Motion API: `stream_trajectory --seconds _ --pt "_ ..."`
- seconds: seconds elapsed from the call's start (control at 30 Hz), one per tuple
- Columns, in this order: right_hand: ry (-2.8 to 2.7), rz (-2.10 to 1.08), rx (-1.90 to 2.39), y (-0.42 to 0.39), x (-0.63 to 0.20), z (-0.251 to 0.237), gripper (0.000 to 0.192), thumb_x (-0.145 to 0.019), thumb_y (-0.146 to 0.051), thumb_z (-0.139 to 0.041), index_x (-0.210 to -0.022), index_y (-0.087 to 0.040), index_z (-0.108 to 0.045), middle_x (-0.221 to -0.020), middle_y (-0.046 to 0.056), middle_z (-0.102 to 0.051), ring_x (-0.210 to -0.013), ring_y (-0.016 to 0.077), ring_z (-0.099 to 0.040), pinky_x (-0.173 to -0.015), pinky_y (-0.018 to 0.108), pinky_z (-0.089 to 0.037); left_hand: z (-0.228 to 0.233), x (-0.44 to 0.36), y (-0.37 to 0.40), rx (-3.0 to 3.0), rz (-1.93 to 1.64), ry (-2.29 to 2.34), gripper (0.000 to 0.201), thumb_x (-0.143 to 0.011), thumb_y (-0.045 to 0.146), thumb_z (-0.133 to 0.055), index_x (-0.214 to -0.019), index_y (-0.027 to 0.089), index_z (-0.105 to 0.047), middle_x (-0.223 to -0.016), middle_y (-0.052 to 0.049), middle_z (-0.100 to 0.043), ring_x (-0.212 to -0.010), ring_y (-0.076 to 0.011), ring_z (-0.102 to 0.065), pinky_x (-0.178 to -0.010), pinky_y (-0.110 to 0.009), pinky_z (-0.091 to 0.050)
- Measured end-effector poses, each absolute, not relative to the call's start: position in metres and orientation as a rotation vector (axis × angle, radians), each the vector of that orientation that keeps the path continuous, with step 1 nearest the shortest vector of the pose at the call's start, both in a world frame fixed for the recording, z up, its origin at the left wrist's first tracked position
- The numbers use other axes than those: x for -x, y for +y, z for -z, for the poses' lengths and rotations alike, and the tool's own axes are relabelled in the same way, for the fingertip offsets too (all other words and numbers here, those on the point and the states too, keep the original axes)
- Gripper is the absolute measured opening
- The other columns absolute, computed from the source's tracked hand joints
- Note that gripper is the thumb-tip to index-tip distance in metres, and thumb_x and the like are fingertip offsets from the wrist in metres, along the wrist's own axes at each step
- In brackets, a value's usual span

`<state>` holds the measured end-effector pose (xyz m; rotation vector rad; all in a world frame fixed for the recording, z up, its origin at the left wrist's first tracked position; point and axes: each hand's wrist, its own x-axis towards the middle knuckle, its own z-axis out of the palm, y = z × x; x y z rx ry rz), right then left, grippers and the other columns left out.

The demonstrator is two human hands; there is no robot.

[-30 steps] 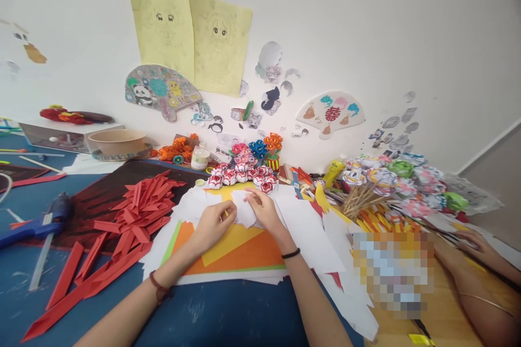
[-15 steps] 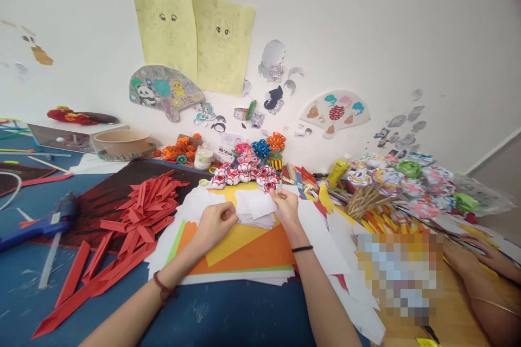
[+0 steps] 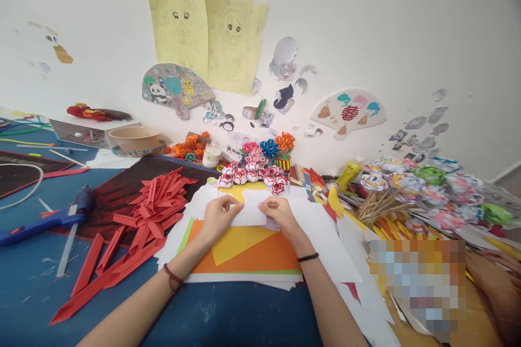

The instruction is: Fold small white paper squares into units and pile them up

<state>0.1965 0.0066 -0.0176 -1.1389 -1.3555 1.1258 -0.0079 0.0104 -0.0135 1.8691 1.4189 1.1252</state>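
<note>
Under both hands spreads the blue bench (image 3: 228,314), the largest thing about the grip, and it carries everything else. Directly beneath the grip lie stacked sheets (image 3: 260,255) of orange, yellow and white paper, flat and overlapping, probably kept there as a working pad and a ready supply. Left of the grip a loose heap of red strips (image 3: 150,211) sprawls over a dark sheet, with a blue glue gun (image 3: 52,219) lying further left on its side. Right of the grip, well apart, paper flowers (image 3: 411,184) on wooden sticks rest in a pile, and another person's hand (image 3: 499,274) shows at the frame's edge. Just beyond the grip sits a row of small red-and-white paper balls (image 3: 252,175).

The left hand (image 3: 217,217) and right hand (image 3: 280,214) each pinch one end of a small white paper (image 3: 250,214), fingers closed on its edges. It is held level between them, just above the stack, seemingly so both edges stay aligned.
</note>
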Motion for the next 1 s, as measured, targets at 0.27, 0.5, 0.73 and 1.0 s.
stream_trajectory --seconds 0.27,0.5,0.73,1.0 --pt "-1.771 -1.076 1.053 -0.008 -0.186 0.002 0.024 -0.076 -0.038 -0.062 -0.08 -0.016 -0.072 -0.079 0.004 -0.07 -0.07 0.0168 -0.062 -0.067 0.026 -0.046 0.002 0.011 0.005 -2.023 -1.095 1.249 0.028 -0.075 0.043 -0.058 -0.075 0.017 -0.069 -0.065 0.0 -0.062 -0.059 -0.0132 -0.049 -0.059 -0.024 -0.033" --pt "-1.816 -1.052 1.067 -0.007 -0.18 0.008 0.017 -0.075 -0.03 -0.06 -0.074 -0.016 -0.07 -0.068 0.001 -0.066 -0.061 0.0144 -0.058 -0.057 0.023 -0.043 0.006 0.003 0.0 -2.059 -1.076 1.222 0.027 -0.075 0.042 -0.058 -0.07 0.017 -0.068 -0.059 0.001 -0.058 -0.057 -0.0124 -0.047 -0.057 -0.023 -0.031" --pt "-1.792 -1.118 1.098 -0.006 -0.198 0.001 0.013 -0.071 -0.027 -0.061 -0.069 -0.015 -0.067 -0.062 0.001 -0.065 -0.057 0.0146 -0.059 -0.055 0.024 -0.045 -0.003 0.015 0.008 -1.992 -1.192 1.291 0.026 -0.074 0.041 -0.058 -0.073 0.017 -0.069 -0.062 0.001 -0.058 -0.06 -0.0128 -0.049 -0.059 -0.023 -0.033" --pt "-1.664 -1.09 1.147 -0.003 -0.209 0.001 0.021 -0.073 -0.036 -0.063 -0.073 -0.015 -0.066 -0.061 0.002 -0.065 -0.055 0.0157 -0.063 -0.056 0.026 -0.049 0.001 0.03 0.022 -1.62 -1.464 1.355 0.034 -0.074 0.049 -0.058 -0.079 0.016 -0.064 -0.056 0.004 -0.048 -0.053 -0.0097 -0.04 -0.05 -0.021 -0.027"
